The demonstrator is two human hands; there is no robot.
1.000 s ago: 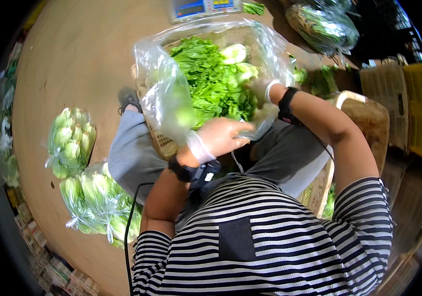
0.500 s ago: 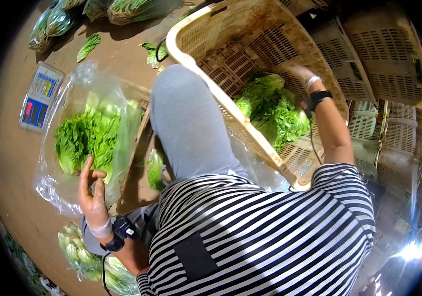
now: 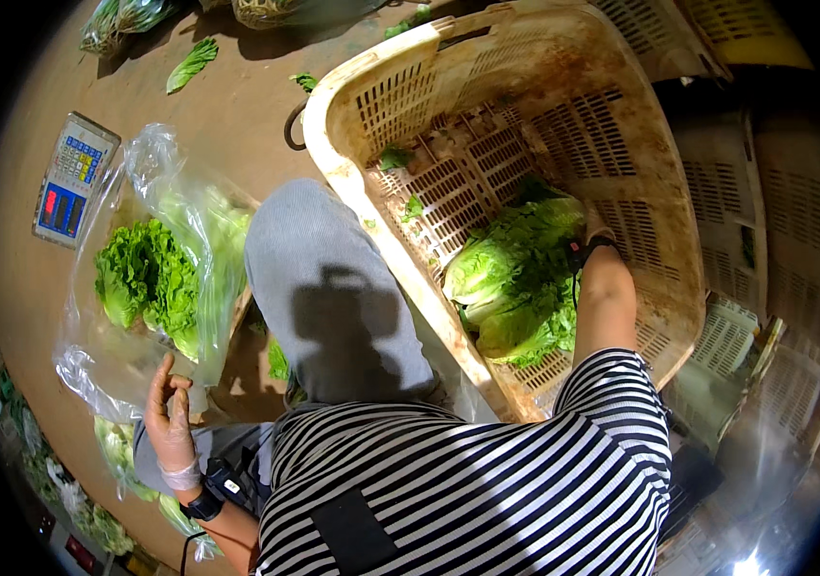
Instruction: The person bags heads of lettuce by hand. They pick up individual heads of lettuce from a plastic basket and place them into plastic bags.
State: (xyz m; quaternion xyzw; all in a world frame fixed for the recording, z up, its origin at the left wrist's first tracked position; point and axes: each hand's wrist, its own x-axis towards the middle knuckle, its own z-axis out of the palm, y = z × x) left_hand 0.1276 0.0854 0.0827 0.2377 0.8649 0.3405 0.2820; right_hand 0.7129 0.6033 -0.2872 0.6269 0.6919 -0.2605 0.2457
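My left hand (image 3: pixel 172 422), in a clear thin glove, is raised with fingers apart at the lower edge of an open clear plastic bag (image 3: pixel 81 360), holding nothing. Inside that bag lies bright green leafy lettuce (image 3: pixel 155 298), with paler greens at its right, partly behind the plastic. My right hand (image 3: pixel 592 226) reaches into a dirty cream slatted plastic crate (image 3: pixel 338 125), against the far right side of a pile of lettuce heads (image 3: pixel 511 269); its fingers are hidden by the leaves. A grey-trousered knee (image 3: pixel 319 259) sits between bag and crate.
A scale (image 3: pixel 74 178) with a blue display panel stands on the brown floor left of the bag. Bagged greens (image 3: pixel 107 24) lie at the top, with a loose leaf (image 3: pixel 191 65) nearby. More bagged greens (image 3: pixel 122 461) lie lower left. Other crates (image 3: pixel 717 221) line the right side.
The view has swung rightward from the bag to the crate. My right hand left the bag and went down among the crate's lettuce. My left hand came away from the bag's top, fingers now apart.
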